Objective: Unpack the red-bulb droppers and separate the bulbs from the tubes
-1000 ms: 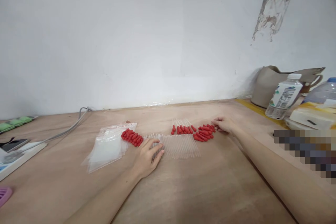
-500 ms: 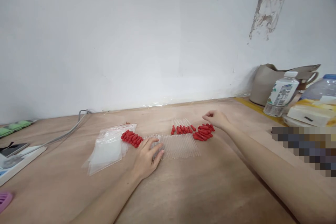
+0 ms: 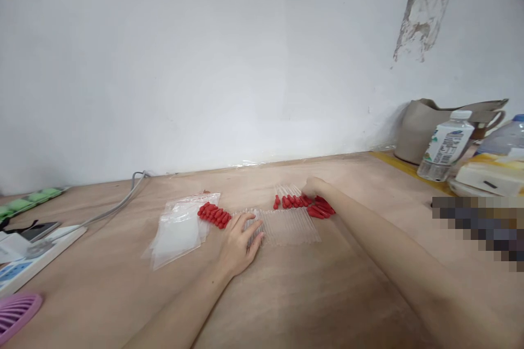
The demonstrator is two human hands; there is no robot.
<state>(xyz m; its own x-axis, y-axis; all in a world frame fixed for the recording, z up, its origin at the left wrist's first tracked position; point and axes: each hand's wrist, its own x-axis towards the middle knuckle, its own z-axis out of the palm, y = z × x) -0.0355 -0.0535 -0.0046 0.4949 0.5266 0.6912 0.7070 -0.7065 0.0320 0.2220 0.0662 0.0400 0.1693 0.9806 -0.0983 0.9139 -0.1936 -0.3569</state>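
My left hand point(image 3: 237, 245) lies with its fingers spread over a row of clear thin tubes point(image 3: 290, 229), palm down. Red rubber bulbs point(image 3: 215, 215) form a cluster at the left end of that row, just past my left fingers. Behind the row, another group of clear tubes point(image 3: 284, 190) has red bulbs point(image 3: 290, 201) at its near end. My right hand point(image 3: 315, 187) is bent down at these bulbs, fingers curled; its fingertips are mostly hidden, so what they grip is unclear. More red bulbs point(image 3: 321, 209) lie under and beside the right wrist.
Clear plastic bags point(image 3: 176, 237) are stacked at left. A power strip point(image 3: 41, 256), a grey cable point(image 3: 110, 207) and a pink slotted object point(image 3: 18, 313) lie further left. At right stand a water bottle point(image 3: 446, 144), a grey-brown bag point(image 3: 413, 133) and a yellow-white packet point(image 3: 493, 174).
My right hand has moved left and down from above the right-hand bulbs to the bulbs at the back. My left hand stays on the tubes. The view has shifted slightly.
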